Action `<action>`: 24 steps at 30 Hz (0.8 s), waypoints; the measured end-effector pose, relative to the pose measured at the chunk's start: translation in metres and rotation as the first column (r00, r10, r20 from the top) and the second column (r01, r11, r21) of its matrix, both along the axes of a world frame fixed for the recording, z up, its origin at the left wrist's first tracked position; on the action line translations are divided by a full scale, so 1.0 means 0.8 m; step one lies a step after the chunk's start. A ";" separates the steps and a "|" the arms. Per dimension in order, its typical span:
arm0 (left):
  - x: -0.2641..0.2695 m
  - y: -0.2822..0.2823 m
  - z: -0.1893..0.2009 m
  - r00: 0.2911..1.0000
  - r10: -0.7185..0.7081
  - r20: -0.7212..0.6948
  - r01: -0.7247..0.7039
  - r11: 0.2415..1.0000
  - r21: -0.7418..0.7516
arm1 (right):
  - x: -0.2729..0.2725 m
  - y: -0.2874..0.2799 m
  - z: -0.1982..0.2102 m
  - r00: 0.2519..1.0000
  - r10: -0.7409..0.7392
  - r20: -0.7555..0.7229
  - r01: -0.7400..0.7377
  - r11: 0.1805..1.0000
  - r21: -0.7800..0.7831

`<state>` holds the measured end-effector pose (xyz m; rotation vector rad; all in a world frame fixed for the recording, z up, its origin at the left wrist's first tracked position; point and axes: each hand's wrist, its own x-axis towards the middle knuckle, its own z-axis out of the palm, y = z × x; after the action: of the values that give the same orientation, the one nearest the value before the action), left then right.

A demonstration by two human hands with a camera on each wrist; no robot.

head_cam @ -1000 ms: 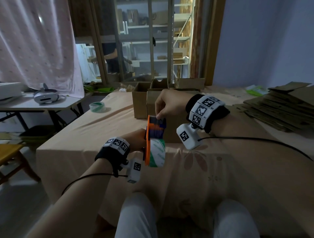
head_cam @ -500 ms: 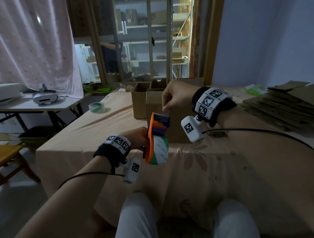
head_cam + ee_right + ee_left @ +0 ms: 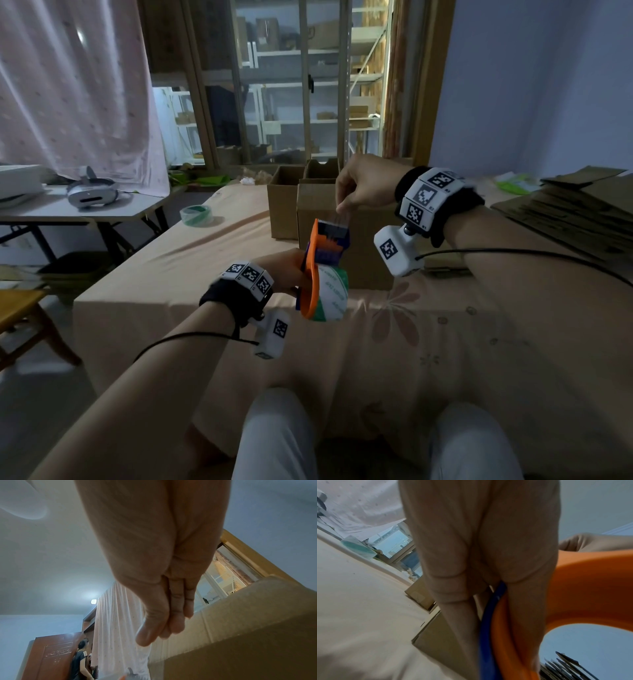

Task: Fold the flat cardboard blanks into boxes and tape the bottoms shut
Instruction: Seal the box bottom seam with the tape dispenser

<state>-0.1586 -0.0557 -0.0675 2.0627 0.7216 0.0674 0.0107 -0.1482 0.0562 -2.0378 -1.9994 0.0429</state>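
Head view, centre of frame: left hand grips the orange tape dispenser by its handle, fingers curled round it; the left wrist view confirms the fingers wrapped on the orange and blue frame. The dispenser is held upright above the table's near edge, its tape roll at the bottom, white and green, and the blue cutter end on top.

Right hand sits just above and right of the dispenser's top, fingertips pinched together on the pulled-out tape end, a short clear strip running from the pinch down to the cutter. In the right wrist view thumb and fingers are pressed closed; the tape itself is not discernible there.

Folded cardboard box stands on the table right behind the dispenser, under the right hand, not touched by either hand. An open box stands just left behind it. Stack of flat blanks at the right edge of frame, well apart from the hands. Spare tape roll on the table, mid-left. Headset on the side table, left.
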 end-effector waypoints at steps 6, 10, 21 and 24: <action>-0.001 -0.001 -0.005 1.000 0.002 -0.010 -0.002 1.000 -0.024 | 0.001 0.007 -0.004 1.000 -0.001 -0.006 0.001 1.000 0.001; -0.003 -0.001 -0.021 1.000 0.023 -0.021 -0.023 0.999 -0.028 | -0.001 0.012 -0.015 1.000 0.006 -0.002 -0.006 1.000 -0.027; -0.026 0.015 -0.091 0.967 -0.031 -0.253 0.056 0.994 0.092 | 0.002 -0.005 0.031 0.997 -0.068 0.035 0.066 0.997 0.048; -0.021 -0.010 -0.089 0.991 0.000 -0.134 0.008 0.998 0.058 | -0.004 -0.003 0.039 0.998 -0.039 0.058 0.037 0.999 0.039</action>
<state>-0.1757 -0.0640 -0.1387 2.1398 0.8065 -0.0536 0.0072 -0.1508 0.0873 -2.0751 -1.9793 -0.0628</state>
